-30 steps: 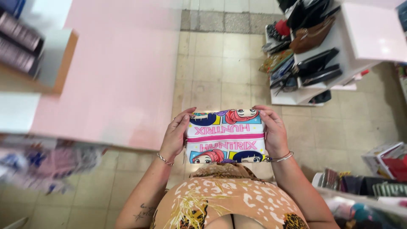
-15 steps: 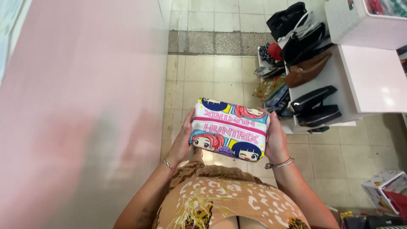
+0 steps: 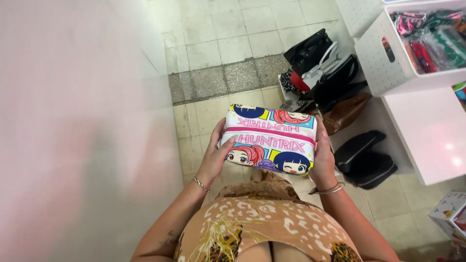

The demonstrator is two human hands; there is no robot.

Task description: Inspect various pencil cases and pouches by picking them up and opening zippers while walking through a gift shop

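Counter: a broad pale pink counter (image 3: 73, 136) fills the left side of the view, its right edge running down past the person's left arm.
Floor: worn beige floor tiles (image 3: 233, 43) with a darker grey strip crossing between counter and shelving.
Shelf unit: a white and pink shelf (image 3: 432, 131) at the right edge, with a white pegboard bin (image 3: 388, 73) of wrapped colourful items at its upper corner.
Bags: dark and brown handbags (image 3: 335, 82) stand in a row on the floor against the shelf's left edge; a black pouch (image 3: 364, 160) lies lower, beside the shelf's front corner.
Pencil case: a zipped cartoon-print case (image 3: 269, 138), pink and white with drawn faces, held level above the floor tiles in front of the person's chest, between counter and shelf.
Left hand: the left hand (image 3: 213, 157) grasps the case's left end, thumb on top, a thin bracelet at the wrist.
Right hand: the right hand (image 3: 324, 157) grasps the case's right end, palm against its side, bangles at the wrist.
Small box: a printed box (image 3: 449, 216) sits at the lower right, partly cut off.
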